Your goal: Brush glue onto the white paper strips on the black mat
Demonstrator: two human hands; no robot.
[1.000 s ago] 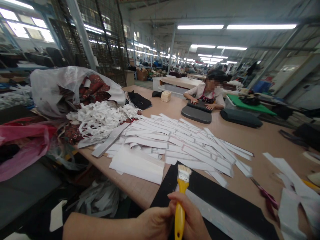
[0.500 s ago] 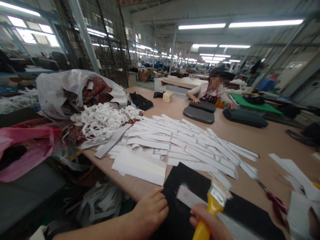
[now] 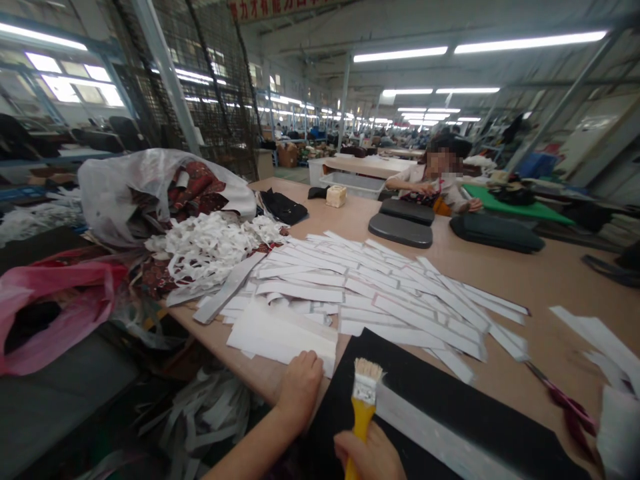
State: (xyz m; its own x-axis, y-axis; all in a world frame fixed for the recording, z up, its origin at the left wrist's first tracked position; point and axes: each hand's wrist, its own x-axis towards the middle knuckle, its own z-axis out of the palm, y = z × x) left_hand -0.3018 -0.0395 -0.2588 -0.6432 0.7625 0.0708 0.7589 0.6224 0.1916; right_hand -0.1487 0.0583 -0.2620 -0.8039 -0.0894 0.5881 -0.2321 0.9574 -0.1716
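My right hand (image 3: 373, 457) is closed round the yellow handle of a flat paintbrush (image 3: 364, 400), its pale bristles pointing up and away over a black board (image 3: 480, 397). A long whitish strip (image 3: 440, 427) with a wet-looking sheen lies across that board, just right of the brush. My left hand (image 3: 300, 387) has its curled fingers closed at the near edge of a white sheet (image 3: 280, 333), left of the board; the fingertips are partly hidden. Beyond both hands spreads a loose pile of white strips (image 3: 370, 287) with grey edges.
Dark red scissors (image 3: 563, 397) and white pieces (image 3: 600, 340) lie at right. White scraps (image 3: 215, 250) and a plastic bag (image 3: 125, 193) crowd the left. Dark rounded panels (image 3: 400, 230) and a cream block (image 3: 336, 196) lie farther back. A co-worker (image 3: 440, 173) sits across the table (image 3: 320, 220).
My left hand has moved from the black board's edge up onto the white sheet. The brush has swung left off the strip and now points upward. The co-worker's hands have shifted off the dark panels.
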